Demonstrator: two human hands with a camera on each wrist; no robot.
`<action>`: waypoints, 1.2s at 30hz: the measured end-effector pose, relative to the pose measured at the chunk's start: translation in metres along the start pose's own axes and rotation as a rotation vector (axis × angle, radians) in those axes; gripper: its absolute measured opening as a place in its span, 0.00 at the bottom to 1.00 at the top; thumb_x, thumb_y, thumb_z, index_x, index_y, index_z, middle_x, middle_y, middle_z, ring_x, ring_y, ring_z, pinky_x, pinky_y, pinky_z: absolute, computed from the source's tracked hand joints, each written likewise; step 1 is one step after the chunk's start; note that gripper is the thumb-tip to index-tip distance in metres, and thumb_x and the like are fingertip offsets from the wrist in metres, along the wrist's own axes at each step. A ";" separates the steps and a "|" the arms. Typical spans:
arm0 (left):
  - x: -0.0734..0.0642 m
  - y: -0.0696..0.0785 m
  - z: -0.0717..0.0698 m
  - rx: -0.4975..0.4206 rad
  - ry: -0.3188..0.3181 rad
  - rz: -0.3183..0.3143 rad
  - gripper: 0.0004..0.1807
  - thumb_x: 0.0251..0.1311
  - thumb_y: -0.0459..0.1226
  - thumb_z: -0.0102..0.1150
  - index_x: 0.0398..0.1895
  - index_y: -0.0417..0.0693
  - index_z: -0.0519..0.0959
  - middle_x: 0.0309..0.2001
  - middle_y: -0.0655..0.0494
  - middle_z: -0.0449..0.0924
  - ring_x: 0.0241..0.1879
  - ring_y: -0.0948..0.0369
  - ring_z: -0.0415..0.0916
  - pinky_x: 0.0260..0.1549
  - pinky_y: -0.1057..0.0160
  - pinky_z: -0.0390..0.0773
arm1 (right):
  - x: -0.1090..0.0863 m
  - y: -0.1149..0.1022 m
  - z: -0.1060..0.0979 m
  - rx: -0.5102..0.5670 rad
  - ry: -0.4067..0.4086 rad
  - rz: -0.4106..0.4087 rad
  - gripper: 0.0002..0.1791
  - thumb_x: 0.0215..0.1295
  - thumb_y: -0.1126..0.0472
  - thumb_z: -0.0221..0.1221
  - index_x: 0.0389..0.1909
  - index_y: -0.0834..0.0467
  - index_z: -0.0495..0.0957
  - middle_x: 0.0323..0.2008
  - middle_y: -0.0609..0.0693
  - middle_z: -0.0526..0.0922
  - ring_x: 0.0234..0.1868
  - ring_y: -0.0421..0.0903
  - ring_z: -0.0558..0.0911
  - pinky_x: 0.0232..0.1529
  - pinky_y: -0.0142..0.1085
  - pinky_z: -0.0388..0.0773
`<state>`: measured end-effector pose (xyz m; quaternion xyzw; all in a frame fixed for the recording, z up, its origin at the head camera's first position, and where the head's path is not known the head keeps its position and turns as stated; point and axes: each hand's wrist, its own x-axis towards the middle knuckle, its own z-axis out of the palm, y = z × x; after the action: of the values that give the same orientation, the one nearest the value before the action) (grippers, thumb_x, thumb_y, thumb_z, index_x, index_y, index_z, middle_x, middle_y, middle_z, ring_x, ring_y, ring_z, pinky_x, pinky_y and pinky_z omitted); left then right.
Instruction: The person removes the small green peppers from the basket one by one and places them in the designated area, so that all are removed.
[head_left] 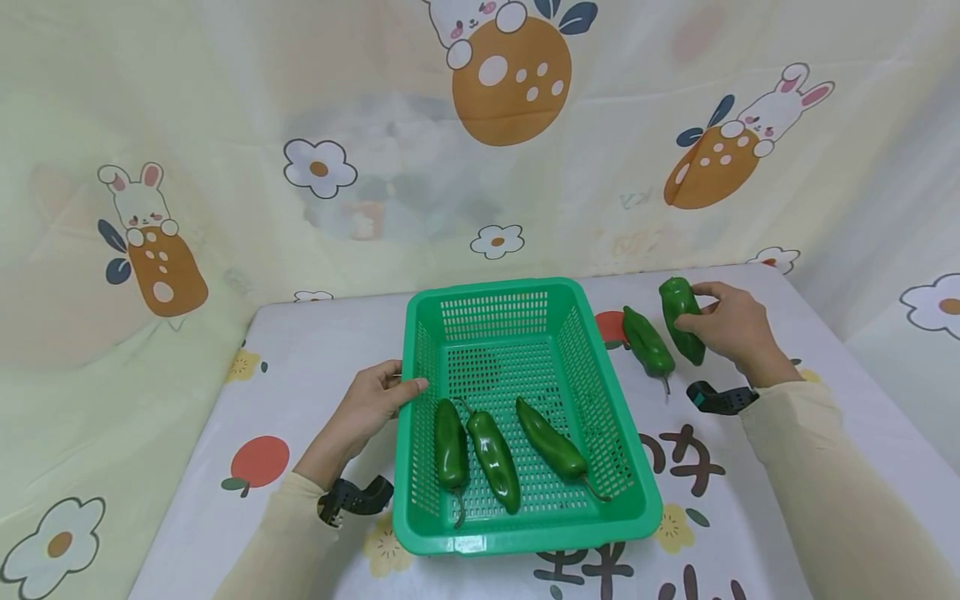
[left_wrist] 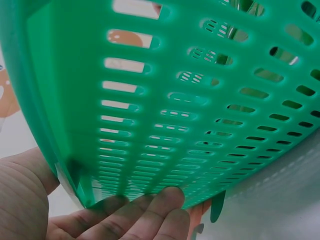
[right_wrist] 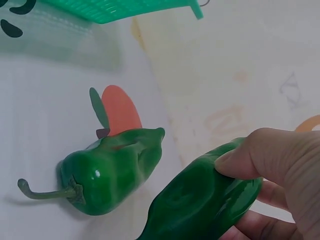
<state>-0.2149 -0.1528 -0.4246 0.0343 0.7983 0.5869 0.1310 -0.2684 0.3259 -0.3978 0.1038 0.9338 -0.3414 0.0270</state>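
Observation:
My left hand grips the left rim of a green plastic basket, thumb over the rim and fingers along the outer wall, as the left wrist view shows. Inside the basket lie three green peppers: one on the left, one in the middle and one on the right. To the right of the basket, my right hand pinches a green pepper between thumb and fingers. Beside it another green pepper lies on the table, stem toward me.
A white cloth printed with fruit, flowers and dark characters covers the table. Behind it hangs a patterned curtain with rabbits, close to the table's back edge. Dark straps circle both wrists.

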 end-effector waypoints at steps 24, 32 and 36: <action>0.002 -0.003 0.000 0.006 0.007 0.000 0.23 0.64 0.44 0.61 0.57 0.40 0.74 0.40 0.44 0.85 0.36 0.54 0.85 0.39 0.57 0.84 | 0.009 0.013 0.010 -0.063 -0.015 0.052 0.41 0.64 0.53 0.60 0.72 0.65 0.55 0.50 0.70 0.71 0.46 0.64 0.74 0.32 0.46 0.78; 0.001 -0.002 0.000 0.010 0.013 -0.001 0.23 0.64 0.43 0.61 0.58 0.40 0.74 0.41 0.43 0.84 0.36 0.54 0.85 0.38 0.57 0.84 | 0.011 0.012 0.010 -0.079 -0.032 0.071 0.41 0.64 0.53 0.60 0.72 0.65 0.55 0.52 0.71 0.70 0.48 0.66 0.73 0.39 0.56 0.79; 0.001 -0.002 0.000 0.011 0.013 0.001 0.23 0.64 0.43 0.60 0.58 0.40 0.74 0.41 0.44 0.85 0.36 0.54 0.85 0.38 0.56 0.84 | 0.013 0.014 0.010 -0.083 -0.042 0.078 0.41 0.64 0.52 0.60 0.72 0.66 0.55 0.52 0.71 0.70 0.49 0.66 0.73 0.41 0.58 0.79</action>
<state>-0.2156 -0.1530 -0.4272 0.0316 0.8024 0.5826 0.1253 -0.2781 0.3320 -0.4160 0.1318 0.9416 -0.3033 0.0643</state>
